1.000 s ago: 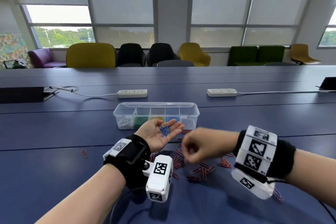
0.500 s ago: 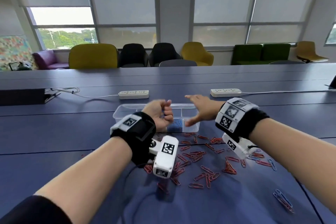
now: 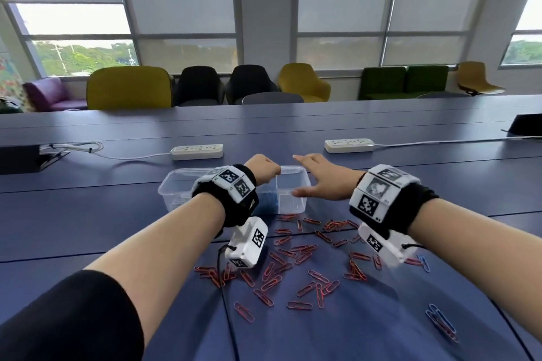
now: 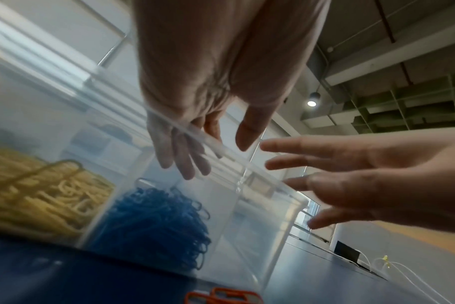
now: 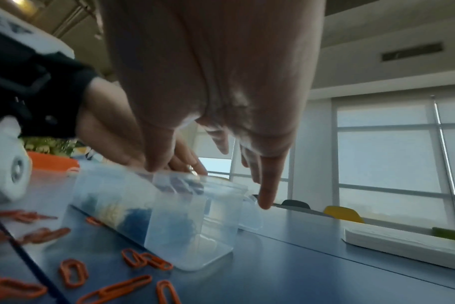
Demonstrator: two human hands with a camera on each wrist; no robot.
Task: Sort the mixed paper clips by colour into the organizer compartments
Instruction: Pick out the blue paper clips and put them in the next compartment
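Note:
The clear organizer [image 3: 296, 199] stands mid-table. In the left wrist view it holds yellow clips [image 4: 39, 195] and a heap of blue clips [image 4: 153, 222] in neighbouring compartments; the right end compartment looks empty. My left hand [image 3: 264, 168] hangs over the blue compartment. Its fingers [image 4: 185, 162] point straight down inside the wall, and I see nothing in them. My right hand [image 3: 316, 179] hovers with spread fingers [image 4: 325, 148] at the organizer's right end. Several red clips [image 3: 293, 255] lie on the table in front of the organizer [image 5: 190, 226].
A few blue clips [image 3: 441, 324] lie at the near right, and one more [image 3: 422, 262] by my right wrist. Two white power strips [image 3: 196, 152] [image 3: 349, 145] lie behind the organizer. A black box [image 3: 17, 158] sits far left. Chairs line the far side.
My left hand, which held blue clips palm up, turned over above the organizer and now has its fingers down in the blue compartment. My right hand went from a fist to spread fingers beside the box.

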